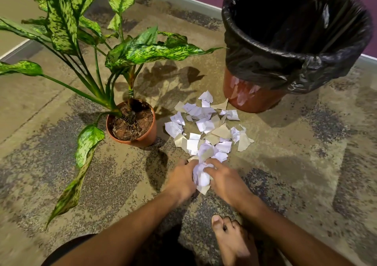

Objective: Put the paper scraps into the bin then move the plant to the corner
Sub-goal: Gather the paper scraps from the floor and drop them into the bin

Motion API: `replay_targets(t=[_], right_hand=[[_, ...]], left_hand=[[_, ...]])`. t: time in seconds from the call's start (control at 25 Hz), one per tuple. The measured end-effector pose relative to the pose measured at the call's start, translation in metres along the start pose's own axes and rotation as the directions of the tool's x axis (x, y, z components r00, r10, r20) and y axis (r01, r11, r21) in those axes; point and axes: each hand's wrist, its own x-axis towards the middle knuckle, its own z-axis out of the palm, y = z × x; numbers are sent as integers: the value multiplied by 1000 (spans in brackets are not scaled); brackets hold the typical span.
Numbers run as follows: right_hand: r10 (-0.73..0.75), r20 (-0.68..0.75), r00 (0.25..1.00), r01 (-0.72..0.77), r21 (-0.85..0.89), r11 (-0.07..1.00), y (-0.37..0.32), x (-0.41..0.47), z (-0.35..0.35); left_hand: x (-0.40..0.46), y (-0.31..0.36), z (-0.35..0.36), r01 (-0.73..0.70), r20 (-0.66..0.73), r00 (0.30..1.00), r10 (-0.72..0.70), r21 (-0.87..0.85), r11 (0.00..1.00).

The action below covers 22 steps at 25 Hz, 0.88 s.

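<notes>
While both hands meet low on the floor (61,106), the left hand (180,181) and right hand (226,179) curl their fingers round a bunched wad of paper (201,176), pressing it between them. Just beyond the fingertips the remaining paper scraps (208,127) lie scattered on the floor. Past the scraps and to the right stands the bin (253,98) with its black liner. Left of the scraps, just beside them, sits the potted plant (132,123).

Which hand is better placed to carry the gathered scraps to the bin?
Right. Both hands hold the scraps, but the right hand is on the bin's side.
</notes>
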Motion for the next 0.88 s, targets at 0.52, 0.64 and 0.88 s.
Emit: replay_targets(t=[0.52,0.64,0.88], right_hand=[[325,-228,918,-256,285,924,22,-12,-41],[365,-294,883,-281,291,915,21,-14,-70],[359,-595,719,-91,431,898,8,-11,-177]], left_hand=[[15,18,-31,-23,-220,975,12,-47,999],[17,25,-35,-41,-247,968,33,-28,999],[21,27,-36,-22,-251,968,17,-16,1000]])
